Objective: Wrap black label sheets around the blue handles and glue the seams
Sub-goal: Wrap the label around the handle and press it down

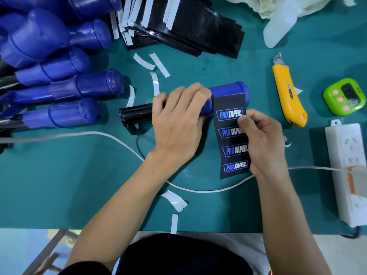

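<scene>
A blue handle [230, 91] on a black tube [137, 113] lies across the middle of the green table [69, 175]. My left hand [178, 124] grips the handle from above. A black label sheet [231, 143] printed with PRO TAPER logos hangs from the handle's right end toward me. Its top edge lies against the blue surface. My right hand [262, 139] pinches the sheet's right edge, thumb on the top logo. A stack of more black label sheets [190, 30] lies at the back.
A pile of blue handles [59, 66] fills the left side. A yellow utility knife [288, 94], a green timer [346, 98] and a white power strip [349, 171] sit on the right. A white cable [111, 137] and white backing strips [156, 84] cross the table.
</scene>
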The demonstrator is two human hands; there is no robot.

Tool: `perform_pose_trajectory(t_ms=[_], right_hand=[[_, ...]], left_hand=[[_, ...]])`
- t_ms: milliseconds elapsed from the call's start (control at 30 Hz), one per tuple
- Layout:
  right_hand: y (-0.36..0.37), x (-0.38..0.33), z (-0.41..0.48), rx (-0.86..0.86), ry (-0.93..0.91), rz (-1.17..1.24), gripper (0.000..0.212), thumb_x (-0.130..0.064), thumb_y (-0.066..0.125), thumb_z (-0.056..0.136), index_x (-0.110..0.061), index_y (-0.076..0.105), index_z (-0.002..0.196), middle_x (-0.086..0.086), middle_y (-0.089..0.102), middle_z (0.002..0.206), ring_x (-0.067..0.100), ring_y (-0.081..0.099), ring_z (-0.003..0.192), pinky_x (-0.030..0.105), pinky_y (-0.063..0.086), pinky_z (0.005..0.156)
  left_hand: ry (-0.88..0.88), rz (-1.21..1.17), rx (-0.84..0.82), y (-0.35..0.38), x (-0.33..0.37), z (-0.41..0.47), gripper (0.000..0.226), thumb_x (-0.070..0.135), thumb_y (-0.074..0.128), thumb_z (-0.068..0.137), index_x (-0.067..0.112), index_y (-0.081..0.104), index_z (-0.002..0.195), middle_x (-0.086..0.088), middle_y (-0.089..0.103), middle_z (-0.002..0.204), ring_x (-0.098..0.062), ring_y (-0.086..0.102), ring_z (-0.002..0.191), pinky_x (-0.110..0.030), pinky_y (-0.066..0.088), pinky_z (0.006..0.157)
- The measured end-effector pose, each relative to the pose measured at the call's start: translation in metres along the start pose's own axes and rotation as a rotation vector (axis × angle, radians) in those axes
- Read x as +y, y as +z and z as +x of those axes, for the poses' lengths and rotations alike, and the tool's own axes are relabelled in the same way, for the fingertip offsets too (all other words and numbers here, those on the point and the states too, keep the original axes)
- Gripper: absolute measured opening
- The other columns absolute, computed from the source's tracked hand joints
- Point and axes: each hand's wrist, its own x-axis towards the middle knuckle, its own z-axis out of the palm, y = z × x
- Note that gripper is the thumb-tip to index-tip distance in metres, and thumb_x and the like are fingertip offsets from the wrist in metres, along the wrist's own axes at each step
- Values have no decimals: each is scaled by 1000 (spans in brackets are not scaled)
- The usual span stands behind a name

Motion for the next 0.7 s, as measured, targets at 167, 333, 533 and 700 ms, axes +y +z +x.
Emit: perform_pose_trajectory(t_ms=[167, 333, 533, 700], right_hand=[[-1, 0, 1, -4, -11, -18, 27, -11, 56, 102, -16, 74, 82, -2, 75, 76, 11, 67, 68, 27, 58, 62], [-1, 1, 2, 2, 2, -37, 25, -15, 57, 100, -15, 76, 82, 0, 75, 76, 12, 68, 69, 30, 58, 62], [0, 0, 3, 9, 9, -33, 26, -17, 58, 97, -21, 78, 82, 0, 76, 77, 13, 69, 68, 28, 58, 62], [1, -1, 3, 18, 19, -29, 25, -18, 59, 97, -21, 79, 82, 1, 78, 79, 13, 72, 70, 27, 58, 61]], left_hand=[[-13, 17, -48, -5, 2, 3, 35, 5, 72, 80, 20, 66, 110, 7, 70, 119, -23, 63, 104, -40, 37, 87], [-4, 33, -125, -12, 2, 4, 34, 5, 69, 83, 21, 71, 114, 6, 69, 124, -23, 63, 107, -41, 37, 89], [66, 76, -136, -12, -4, 1, 41, -2, 65, 87, 27, 72, 116, 6, 68, 130, -23, 60, 109, -40, 37, 90], [72, 84, -127, -10, -5, 1, 45, -4, 64, 85, 29, 72, 115, 6, 68, 129, -23, 59, 108, -40, 37, 90]])
